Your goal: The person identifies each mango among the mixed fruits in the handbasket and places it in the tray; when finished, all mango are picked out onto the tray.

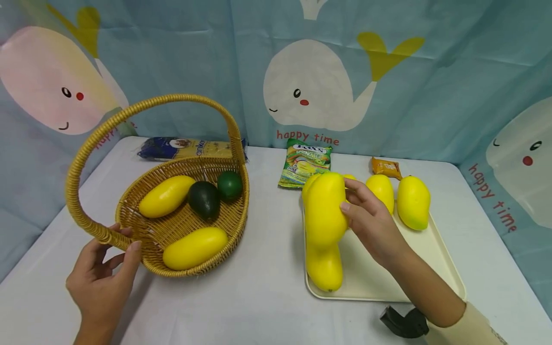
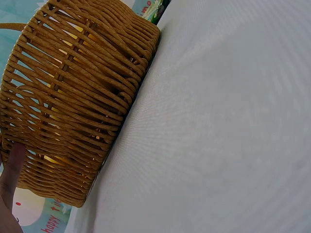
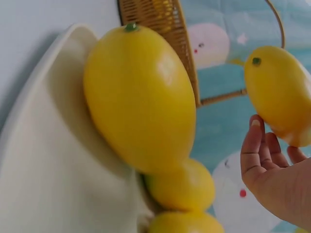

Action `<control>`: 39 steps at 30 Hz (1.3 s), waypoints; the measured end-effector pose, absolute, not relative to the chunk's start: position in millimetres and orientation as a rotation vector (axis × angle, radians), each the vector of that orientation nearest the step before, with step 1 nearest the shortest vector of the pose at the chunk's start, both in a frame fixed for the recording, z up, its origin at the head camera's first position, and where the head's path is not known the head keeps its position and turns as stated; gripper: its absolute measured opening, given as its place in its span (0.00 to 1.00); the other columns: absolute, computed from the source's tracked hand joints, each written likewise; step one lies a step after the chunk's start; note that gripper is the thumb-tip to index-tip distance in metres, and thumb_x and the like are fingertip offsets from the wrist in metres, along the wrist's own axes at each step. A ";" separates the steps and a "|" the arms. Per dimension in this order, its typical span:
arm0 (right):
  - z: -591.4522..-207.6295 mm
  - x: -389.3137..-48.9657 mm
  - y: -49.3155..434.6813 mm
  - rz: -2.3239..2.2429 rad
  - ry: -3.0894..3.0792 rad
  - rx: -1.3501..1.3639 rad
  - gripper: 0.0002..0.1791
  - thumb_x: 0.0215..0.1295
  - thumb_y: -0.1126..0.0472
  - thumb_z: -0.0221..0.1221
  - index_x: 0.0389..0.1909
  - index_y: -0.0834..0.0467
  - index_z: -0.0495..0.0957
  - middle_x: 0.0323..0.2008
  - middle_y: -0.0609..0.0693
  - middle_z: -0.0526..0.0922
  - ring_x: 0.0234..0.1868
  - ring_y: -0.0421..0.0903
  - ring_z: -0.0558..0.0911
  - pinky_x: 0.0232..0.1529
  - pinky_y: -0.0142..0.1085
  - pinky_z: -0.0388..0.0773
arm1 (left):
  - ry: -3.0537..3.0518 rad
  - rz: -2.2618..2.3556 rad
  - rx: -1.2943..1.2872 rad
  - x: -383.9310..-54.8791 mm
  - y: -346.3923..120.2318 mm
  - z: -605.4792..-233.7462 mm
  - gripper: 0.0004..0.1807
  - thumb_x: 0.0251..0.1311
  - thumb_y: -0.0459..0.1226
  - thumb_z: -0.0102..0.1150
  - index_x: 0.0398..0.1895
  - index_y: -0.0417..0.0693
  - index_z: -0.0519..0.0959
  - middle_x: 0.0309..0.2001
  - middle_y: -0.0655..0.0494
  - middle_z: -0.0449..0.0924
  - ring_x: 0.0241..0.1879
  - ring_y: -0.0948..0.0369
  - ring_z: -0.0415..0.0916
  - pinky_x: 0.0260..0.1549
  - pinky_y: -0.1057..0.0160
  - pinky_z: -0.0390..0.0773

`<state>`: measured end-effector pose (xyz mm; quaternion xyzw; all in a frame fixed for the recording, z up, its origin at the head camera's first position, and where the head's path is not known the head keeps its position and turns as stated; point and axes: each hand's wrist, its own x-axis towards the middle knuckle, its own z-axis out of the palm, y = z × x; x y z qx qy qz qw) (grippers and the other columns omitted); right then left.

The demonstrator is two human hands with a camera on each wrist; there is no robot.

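Observation:
My left hand (image 1: 101,278) grips the wicker basket (image 1: 239,235) at the near left, where its handle meets the rim. Inside lie two long yellow mangoes (image 1: 195,248), a dark avocado (image 1: 204,200) and a dark green round fruit (image 1: 229,185). In the left wrist view, one finger (image 2: 13,167) presses the basket's woven side (image 2: 73,92). My right hand (image 1: 375,223) pinches a yellow mango (image 1: 325,208) above the cream tray (image 1: 375,280). Below it another mango (image 1: 325,270) lies at the tray's left edge; the right wrist view shows the held mango (image 3: 279,92) clear of the tray.
More mangoes (image 1: 412,202) lie along the tray's back. Behind stand a green candy bag (image 1: 306,163), a small orange packet (image 1: 385,167) and a long blue-and-yellow package (image 1: 185,148). A black curved object (image 1: 404,323) lies by my right forearm. A printed curtain (image 1: 241,72) hangs behind the table.

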<state>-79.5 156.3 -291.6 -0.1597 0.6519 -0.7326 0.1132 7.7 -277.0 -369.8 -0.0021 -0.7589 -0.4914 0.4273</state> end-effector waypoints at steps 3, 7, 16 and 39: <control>-294.9 -75.7 169.4 -2.145 1.942 -0.452 0.24 0.77 0.66 0.46 0.71 0.60 0.60 0.62 0.59 0.68 0.58 0.51 0.73 0.57 0.33 0.78 | -1.894 -1.229 -0.002 8.1 -276.7 -369.4 0.24 0.50 0.18 0.64 0.54 0.21 0.76 0.46 0.53 0.82 0.45 0.63 0.80 0.40 0.79 0.79; -301.8 -71.0 187.4 -2.091 2.021 -0.403 0.25 0.78 0.65 0.47 0.73 0.56 0.60 0.62 0.57 0.68 0.57 0.49 0.74 0.54 0.31 0.80 | -1.892 -1.229 0.003 8.8 -276.2 -368.5 0.24 0.51 0.17 0.64 0.54 0.21 0.76 0.47 0.53 0.82 0.45 0.63 0.80 0.40 0.79 0.79; -321.3 -61.5 217.7 -1.915 2.150 -0.203 0.25 0.77 0.62 0.50 0.71 0.58 0.60 0.55 0.54 0.76 0.49 0.47 0.79 0.46 0.32 0.82 | -1.904 -1.227 0.014 9.1 -277.5 -369.5 0.24 0.51 0.17 0.64 0.54 0.21 0.76 0.47 0.53 0.82 0.46 0.62 0.80 0.40 0.79 0.79; -343.7 -52.2 233.5 -1.585 2.129 0.000 0.31 0.76 0.55 0.54 0.73 0.63 0.58 0.55 0.61 0.73 0.45 0.51 0.80 0.41 0.42 0.86 | -1.908 -1.205 0.013 7.0 -278.2 -371.1 0.24 0.51 0.18 0.65 0.54 0.23 0.77 0.47 0.53 0.82 0.46 0.63 0.81 0.40 0.79 0.79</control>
